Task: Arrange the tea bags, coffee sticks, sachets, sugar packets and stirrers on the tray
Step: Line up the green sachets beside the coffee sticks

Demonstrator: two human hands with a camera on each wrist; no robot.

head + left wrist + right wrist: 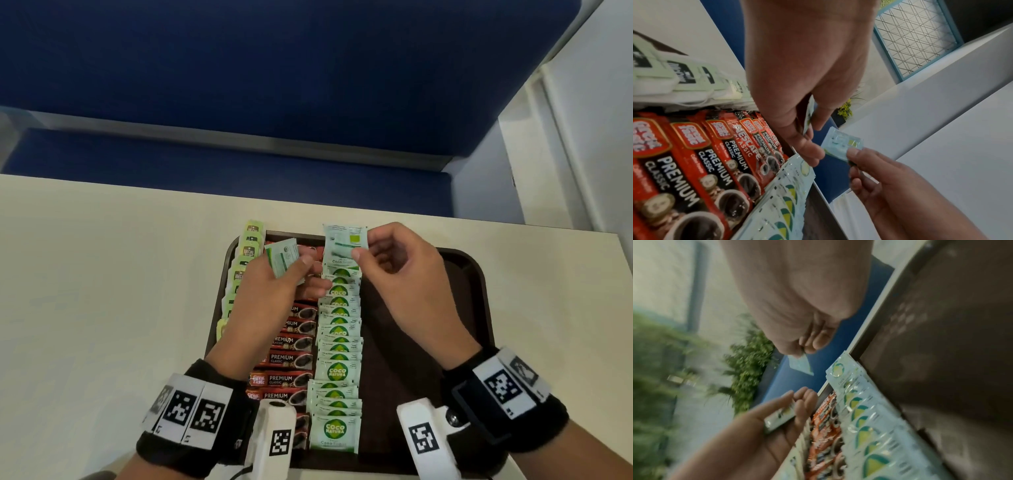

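Wrist bands [191, 411] nearest, both hands pinching sugar packets, left hand [263, 291], right hand [404, 274], Nescafe stick [748, 142] legible only from left wrist.

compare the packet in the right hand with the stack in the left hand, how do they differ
The right hand pinches a single sugar packet by its edge, held flat toward the head camera; the left hand grips a small stack of packets, tilted. The single packet hangs above the far end of the sugar row, the stack above the coffee sticks. Both show pale green printed backs.
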